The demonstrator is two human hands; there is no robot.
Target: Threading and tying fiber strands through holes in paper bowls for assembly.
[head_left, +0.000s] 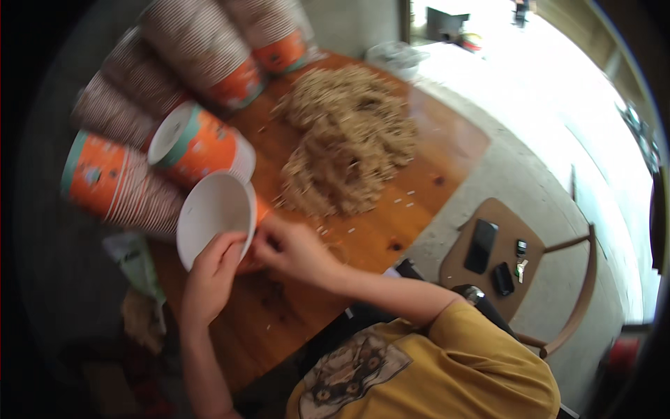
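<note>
A paper cup point(215, 209) with a white inside and an orange outside is tilted, its mouth facing left. My left hand point(211, 276) grips its near rim, the thumb and fingers closed on the wall. At the cup's orange outer side, my right hand point(296, 253) has its fingers pinched together. Blur and the fingers themselves hide what is between them. Just beyond the cup, another orange cup with a teal rim point(202, 145) lies among the stacks. A large heap of tan cords point(349, 140) rests on the table to the right of the cups.
Long stacks of nested cups point(202, 42) fill the wooden table's point(440, 157) far left. Small white bits lie near the cords. To the right, a chair point(488, 251) holds a phone point(481, 246), keys point(520, 269) and a small black case point(502, 279). A plastic bag point(132, 262) hangs at left.
</note>
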